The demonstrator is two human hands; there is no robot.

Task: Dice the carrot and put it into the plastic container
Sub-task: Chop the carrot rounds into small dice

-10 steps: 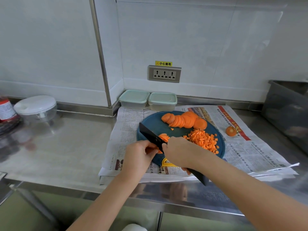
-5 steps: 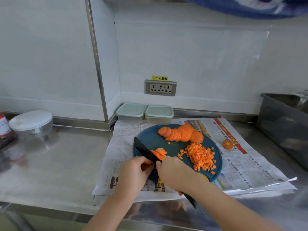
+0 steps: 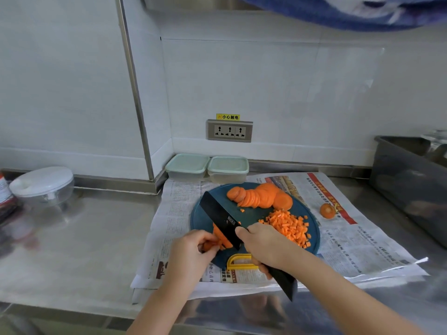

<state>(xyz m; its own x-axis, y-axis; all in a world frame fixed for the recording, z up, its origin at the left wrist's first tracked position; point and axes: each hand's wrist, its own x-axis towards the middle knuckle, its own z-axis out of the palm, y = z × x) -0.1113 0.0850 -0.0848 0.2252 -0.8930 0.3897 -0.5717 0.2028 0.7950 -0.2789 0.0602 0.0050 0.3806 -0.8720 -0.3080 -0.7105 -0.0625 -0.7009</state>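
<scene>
On a steel bench (image 3: 84, 238) a spread newspaper (image 3: 179, 213) carries a round blue cutting board (image 3: 256, 213) with a yellow handle (image 3: 239, 261) at its near edge. The left hand (image 3: 193, 250) has its fingers (image 3: 208, 238) curled and pinching a small bunch of carrot strips (image 3: 219, 238) at the near left of the board. The right hand (image 3: 263, 245) is wrapped round the handle of a black knife (image 3: 219, 216), and the blade rests against the strips. The blade bears a small white mark (image 3: 231, 220), too small to read. A row of carrot slices (image 3: 260, 195) lies on the far side of the board, and a heap of diced carrot (image 3: 289, 226) lies on its right side. A carrot end (image 3: 327, 210) sits on the paper just right of the board, beside a red headline band whose characters are too blurred to read. Two lidded plastic containers (image 3: 187, 165) (image 3: 228, 168) stand side by side against the far wall, holding no carrot that can be seen. Above them is a triple wall socket (image 3: 229, 131) under a yellow sticker (image 3: 228, 116) reading "小心触电". At far left stands a clear bowl with a white lid (image 3: 42, 187), and at right a grey tub (image 3: 411, 184).
</scene>
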